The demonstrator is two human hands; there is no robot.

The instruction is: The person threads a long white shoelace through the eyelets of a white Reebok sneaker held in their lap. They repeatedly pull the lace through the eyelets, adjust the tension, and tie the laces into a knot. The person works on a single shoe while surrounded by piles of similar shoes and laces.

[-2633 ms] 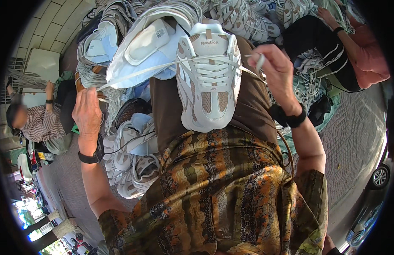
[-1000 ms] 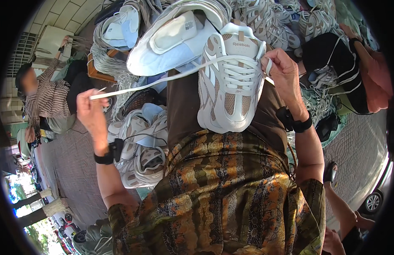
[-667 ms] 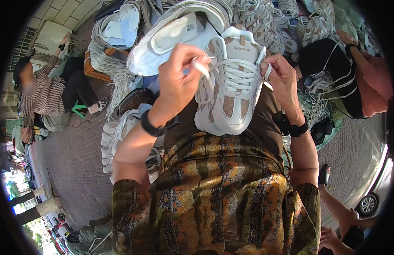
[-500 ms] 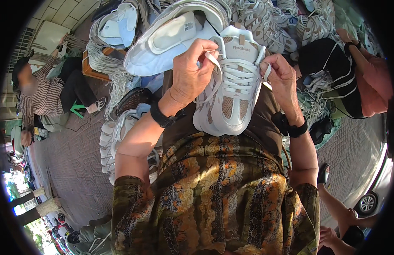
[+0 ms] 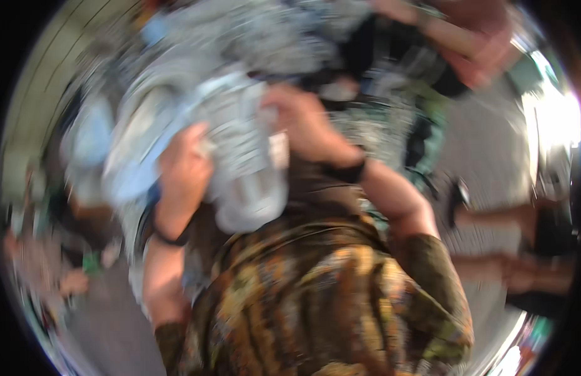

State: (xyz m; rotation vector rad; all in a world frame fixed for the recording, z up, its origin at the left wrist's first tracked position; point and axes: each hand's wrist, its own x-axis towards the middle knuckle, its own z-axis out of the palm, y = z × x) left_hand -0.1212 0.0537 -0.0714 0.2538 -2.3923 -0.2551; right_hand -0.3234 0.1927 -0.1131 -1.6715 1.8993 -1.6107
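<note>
A white and beige sneaker [image 5: 246, 160] rests on my lap, toe toward me, with its laces crossing the front; motion blurs it. My left hand [image 5: 185, 166] is at the shoe's left side, its fingers curled closed near the lacing. On the other side my right hand [image 5: 303, 122] is closed near the shoe's upper right edge. Blur hides what the fingers of either hand grip. Dark bands circle both my wrists. A stack of pale shoe parts [image 5: 143, 135] lies just left of the sneaker.
A blurred heap of pale shoes and laces [image 5: 265, 37] spreads beyond the sneaker. A person in a pink top [image 5: 475, 47] is at the far right, and another person [image 5: 46, 263] is at the left. Someone's bare legs [image 5: 497, 219] reach in from the right over grey paving.
The view has swung, so the sneaker and both hands appear further left and blurred. Earlier each hand pinched a lace end; the left hand is now lower along the shoe.
</note>
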